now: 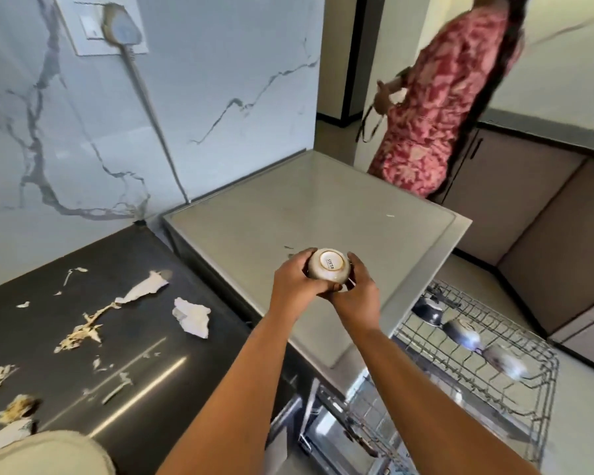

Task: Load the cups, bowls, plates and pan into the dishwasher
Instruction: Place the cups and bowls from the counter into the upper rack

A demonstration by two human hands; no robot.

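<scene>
A small beige bowl is held upside down, its ringed base facing up, above the dishwasher's steel top. My left hand grips its left side and my right hand cups its right side and underside. Below to the right, the pulled-out upper wire rack holds dark bowls and two more rounded dishes lying on their sides. A lower rack shows beneath my right forearm. A pale plate rim fills the bottom left corner.
The black counter on the left carries torn paper scraps and peelings. A person in a red patterned dress stands beyond the dishwasher by brown cabinets. A plug and cord hang on the marble wall.
</scene>
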